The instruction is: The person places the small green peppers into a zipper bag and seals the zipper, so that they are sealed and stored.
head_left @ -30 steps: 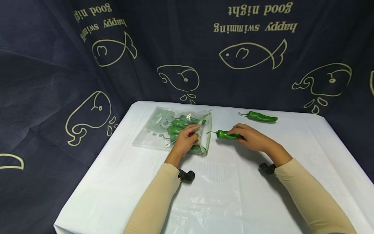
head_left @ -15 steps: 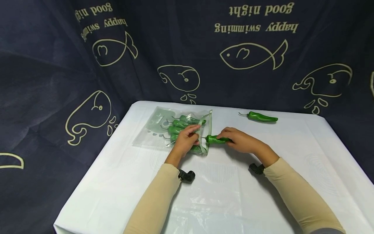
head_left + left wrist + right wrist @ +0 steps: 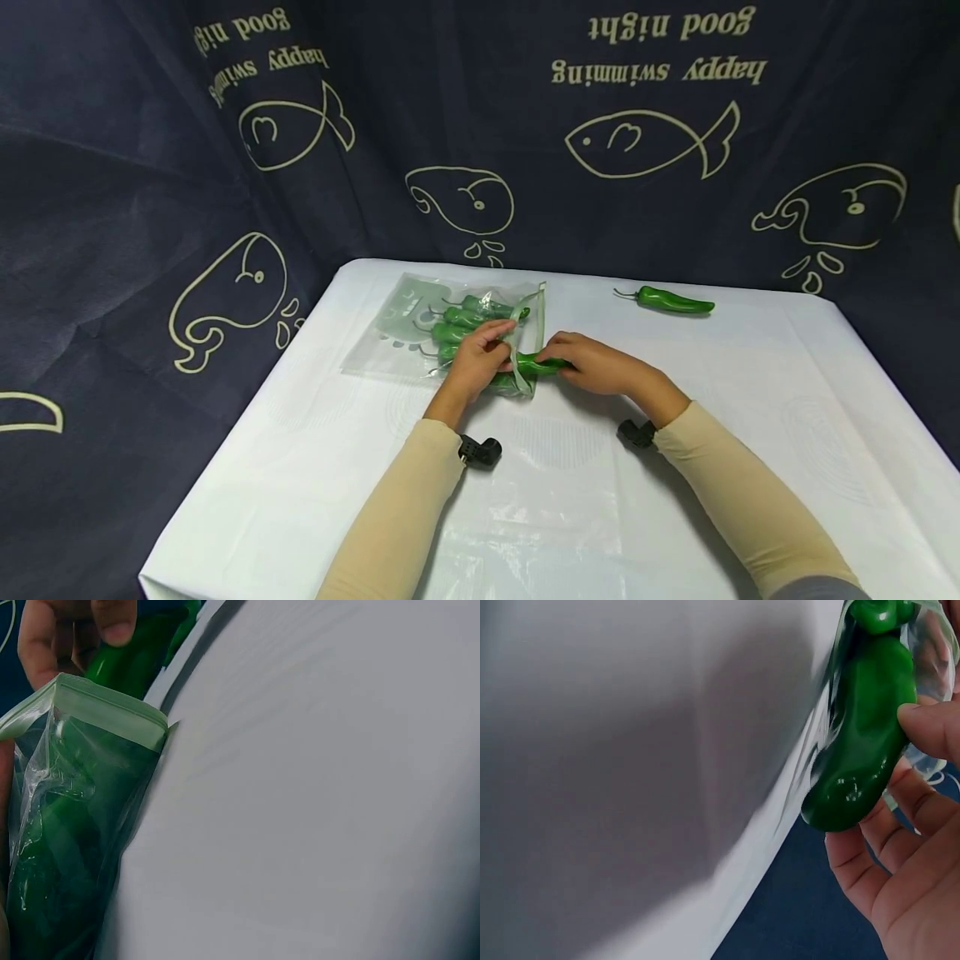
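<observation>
A clear zip bag (image 3: pixel 367 350) with a pale green print lies flat on the table, its mouth to the right. Several green chili peppers (image 3: pixel 448 332) sit inside, stems to the left. My left hand (image 3: pixel 480 357) grips the bag at its mouth, where the green-edged upper rim (image 3: pixel 112 712) stands raised. With thumb and fingers, my right hand (image 3: pixel 596 364) pinches another green chili pepper (image 3: pixel 870 720) by its tip half. The stem end of this pepper is inside the bag's mouth, and the tip end is outside.
One more green chili pepper (image 3: pixel 675 301) lies at the back right of the white-covered table (image 3: pixel 697 500). Behind the table hangs a dark blue curtain (image 3: pixel 465 100) with fish drawings. Each wrist wears a black camera (image 3: pixel 480 452).
My right hand has moved left with the pepper, from beside the bag until the pepper's stem end entered the mouth. The left hand and bag have stayed in place.
</observation>
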The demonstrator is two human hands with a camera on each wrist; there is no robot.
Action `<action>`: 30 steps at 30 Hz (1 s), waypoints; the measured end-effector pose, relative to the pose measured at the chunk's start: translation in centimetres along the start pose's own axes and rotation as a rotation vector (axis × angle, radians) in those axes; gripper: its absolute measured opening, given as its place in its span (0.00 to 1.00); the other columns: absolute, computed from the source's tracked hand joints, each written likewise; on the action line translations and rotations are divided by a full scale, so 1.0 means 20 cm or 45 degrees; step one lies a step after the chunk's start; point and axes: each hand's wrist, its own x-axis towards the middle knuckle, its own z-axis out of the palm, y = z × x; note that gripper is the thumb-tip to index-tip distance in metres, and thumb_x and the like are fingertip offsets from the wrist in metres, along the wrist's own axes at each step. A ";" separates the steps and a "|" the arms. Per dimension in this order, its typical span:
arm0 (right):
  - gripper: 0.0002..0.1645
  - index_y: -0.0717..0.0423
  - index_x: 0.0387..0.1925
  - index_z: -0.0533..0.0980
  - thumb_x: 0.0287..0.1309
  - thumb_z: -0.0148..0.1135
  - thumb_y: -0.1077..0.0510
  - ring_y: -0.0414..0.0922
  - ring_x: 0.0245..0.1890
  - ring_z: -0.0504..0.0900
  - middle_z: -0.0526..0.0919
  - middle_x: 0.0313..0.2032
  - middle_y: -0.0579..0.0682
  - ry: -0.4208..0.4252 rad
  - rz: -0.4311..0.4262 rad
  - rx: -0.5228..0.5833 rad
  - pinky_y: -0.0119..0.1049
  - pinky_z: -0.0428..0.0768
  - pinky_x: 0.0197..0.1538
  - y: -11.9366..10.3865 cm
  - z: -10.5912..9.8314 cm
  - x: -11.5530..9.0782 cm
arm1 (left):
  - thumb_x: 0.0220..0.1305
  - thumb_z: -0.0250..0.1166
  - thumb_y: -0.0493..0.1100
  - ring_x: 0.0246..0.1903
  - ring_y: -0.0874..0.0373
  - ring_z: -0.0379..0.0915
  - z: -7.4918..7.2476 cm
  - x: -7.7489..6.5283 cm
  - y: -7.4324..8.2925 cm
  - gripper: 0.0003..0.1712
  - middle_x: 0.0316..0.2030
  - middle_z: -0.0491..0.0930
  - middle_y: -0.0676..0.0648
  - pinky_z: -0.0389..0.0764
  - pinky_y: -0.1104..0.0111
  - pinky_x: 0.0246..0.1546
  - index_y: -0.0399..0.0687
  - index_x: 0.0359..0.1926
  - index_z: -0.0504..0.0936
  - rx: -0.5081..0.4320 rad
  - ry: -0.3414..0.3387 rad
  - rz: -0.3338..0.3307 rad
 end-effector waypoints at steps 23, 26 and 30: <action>0.24 0.56 0.58 0.78 0.62 0.61 0.72 0.49 0.56 0.76 0.78 0.54 0.51 -0.017 0.064 0.040 0.47 0.75 0.61 0.00 0.06 0.07 | 0.68 0.55 0.27 0.41 0.58 0.74 0.00 0.00 0.00 0.24 0.65 0.69 0.45 0.84 0.74 0.32 0.34 0.64 0.75 0.023 -0.007 0.012; 0.24 0.56 0.58 0.78 0.61 0.61 0.72 0.49 0.57 0.76 0.79 0.54 0.51 -0.010 0.055 0.038 0.46 0.75 0.61 0.00 0.06 0.08 | 0.68 0.56 0.27 0.41 0.59 0.74 0.00 0.00 0.00 0.24 0.65 0.70 0.46 0.84 0.74 0.32 0.33 0.64 0.75 0.028 0.002 0.009; 0.24 0.57 0.58 0.78 0.61 0.61 0.72 0.49 0.57 0.76 0.79 0.55 0.52 -0.007 0.047 0.042 0.47 0.75 0.61 -0.01 0.06 0.08 | 0.68 0.56 0.28 0.40 0.60 0.75 0.01 0.00 0.00 0.24 0.64 0.70 0.47 0.85 0.73 0.32 0.34 0.65 0.74 0.040 0.003 0.004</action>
